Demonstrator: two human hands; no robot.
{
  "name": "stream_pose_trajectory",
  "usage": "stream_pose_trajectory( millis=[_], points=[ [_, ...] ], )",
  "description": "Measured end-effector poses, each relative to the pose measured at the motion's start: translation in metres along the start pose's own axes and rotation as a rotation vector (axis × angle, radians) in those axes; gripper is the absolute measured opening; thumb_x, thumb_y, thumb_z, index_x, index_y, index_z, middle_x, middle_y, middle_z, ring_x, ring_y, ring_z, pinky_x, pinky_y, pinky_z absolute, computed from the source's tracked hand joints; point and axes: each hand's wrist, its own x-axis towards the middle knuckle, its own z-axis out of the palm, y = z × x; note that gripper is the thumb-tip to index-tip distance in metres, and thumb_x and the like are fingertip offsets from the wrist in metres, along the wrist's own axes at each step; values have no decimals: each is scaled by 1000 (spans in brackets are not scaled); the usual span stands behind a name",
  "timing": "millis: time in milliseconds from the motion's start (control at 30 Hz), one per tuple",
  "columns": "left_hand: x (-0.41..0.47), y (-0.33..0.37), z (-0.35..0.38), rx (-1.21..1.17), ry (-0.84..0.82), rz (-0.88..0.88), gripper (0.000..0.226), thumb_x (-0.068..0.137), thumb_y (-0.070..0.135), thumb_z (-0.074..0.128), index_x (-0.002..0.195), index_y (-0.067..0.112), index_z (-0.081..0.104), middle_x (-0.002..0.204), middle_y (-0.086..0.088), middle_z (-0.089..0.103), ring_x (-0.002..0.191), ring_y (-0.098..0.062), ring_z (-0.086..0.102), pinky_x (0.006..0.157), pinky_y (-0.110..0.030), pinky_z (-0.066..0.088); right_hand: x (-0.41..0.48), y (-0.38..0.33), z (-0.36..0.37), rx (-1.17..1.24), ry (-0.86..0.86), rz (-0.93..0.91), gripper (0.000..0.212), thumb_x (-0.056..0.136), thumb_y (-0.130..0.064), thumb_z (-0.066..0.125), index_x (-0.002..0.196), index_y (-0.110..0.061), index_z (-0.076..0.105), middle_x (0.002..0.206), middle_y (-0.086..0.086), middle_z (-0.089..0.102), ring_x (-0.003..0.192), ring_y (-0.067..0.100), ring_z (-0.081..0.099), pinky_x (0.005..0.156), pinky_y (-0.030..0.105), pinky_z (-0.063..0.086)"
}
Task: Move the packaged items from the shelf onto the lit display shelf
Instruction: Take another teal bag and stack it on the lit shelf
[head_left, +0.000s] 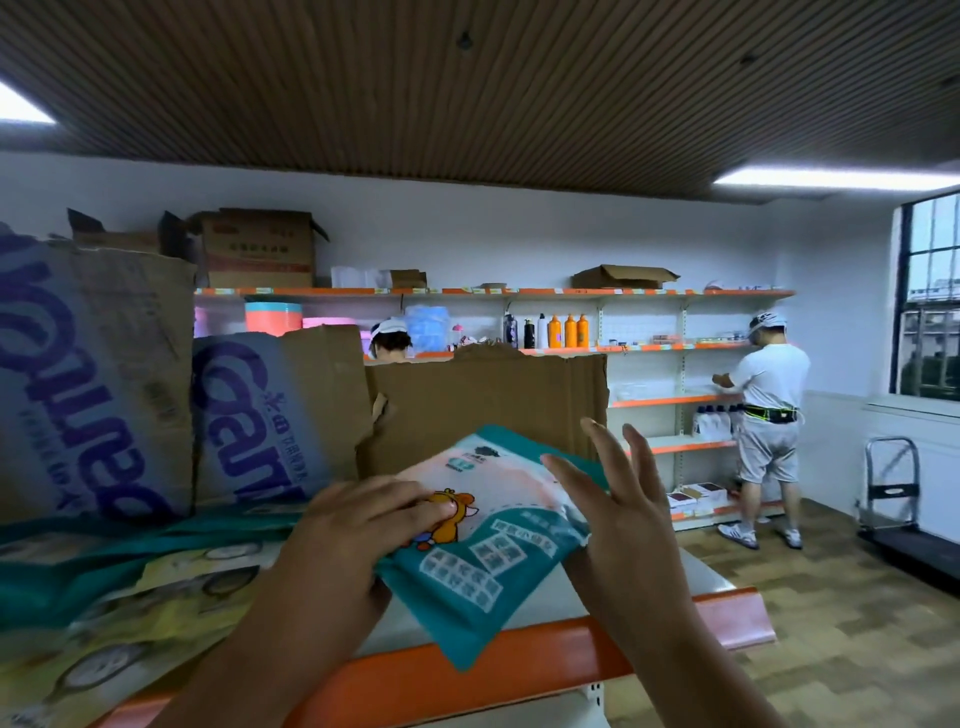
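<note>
A flat teal and white package (483, 540) with an orange cartoon animal printed on it lies tilted over the top shelf's orange front edge (519, 660). My left hand (358, 530) grips its left side, fingers on top and thumb below. Just right of the package, my right hand (618, 499) hovers with straight, spread fingers, its palm at the package's right edge. More teal and yellow packages (119, 613) lie stacked on the shelf to the left.
Blue-printed cardboard boxes (260, 421) and a torn brown box (483, 405) stand behind the package. Across the room are orange-edged wall shelves (660, 348) with bottles, a person in white beside them, another person's head behind the boxes, and a platform trolley (893, 493) at right.
</note>
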Motion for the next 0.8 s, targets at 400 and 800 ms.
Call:
stream_pose_trajectory(
  millis=[400, 800],
  points=[
    [1, -12, -4, -659, 368, -685, 57, 94, 14, 70, 127, 58, 55, 132, 10, 60, 115, -26, 64, 88, -51, 58, 21, -20, 0, 151, -51, -304, 45, 88, -49, 55, 133, -43, 55, 138, -20, 58, 132, 2, 49, 110, 49, 41],
    [4, 1, -18, -963, 179, -868, 45, 94, 12, 68, 118, 51, 68, 115, 11, 67, 88, -6, 73, 66, -26, 60, 27, -29, -5, 243, -223, 201, 73, 86, -26, 75, 145, -47, 38, 163, -6, 23, 149, 22, 26, 115, 45, 36]
  ],
)
